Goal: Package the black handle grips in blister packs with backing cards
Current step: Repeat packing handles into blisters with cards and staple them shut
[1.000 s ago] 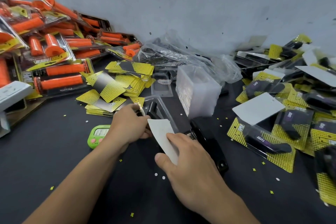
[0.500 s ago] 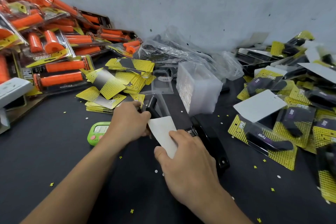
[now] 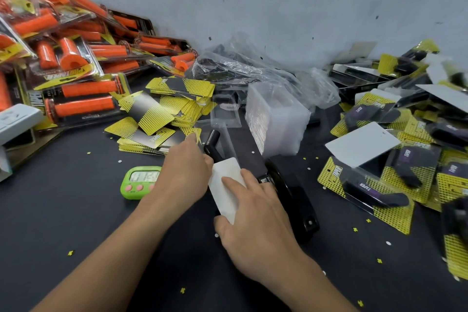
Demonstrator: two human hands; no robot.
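At the table's centre lies a clear blister pack (image 3: 226, 141) with a black handle grip (image 3: 213, 145) inside. A backing card (image 3: 226, 191), white side up, sits part-way into the pack's near end. My right hand (image 3: 255, 225) pinches the card's near end, thumb under the corner and fingers lying on top. My left hand (image 3: 186, 175) grips the pack's left edge beside the grip; its fingertips are hidden. A stack of empty clear blisters (image 3: 277, 121) stands just behind. Loose yellow-and-black backing cards (image 3: 162, 114) are piled behind my left hand.
A black stapler (image 3: 293, 195) lies right of my right hand. A green timer (image 3: 141, 181) sits left of my left wrist. Finished black-grip packs (image 3: 374, 190) cover the right side, orange-grip packs (image 3: 81, 83) the far left. Crumpled plastic bags (image 3: 253, 66) lie against the wall.
The card has slid a little further up into the blister pack under my right hand. My left hand stays on the pack's left edge.
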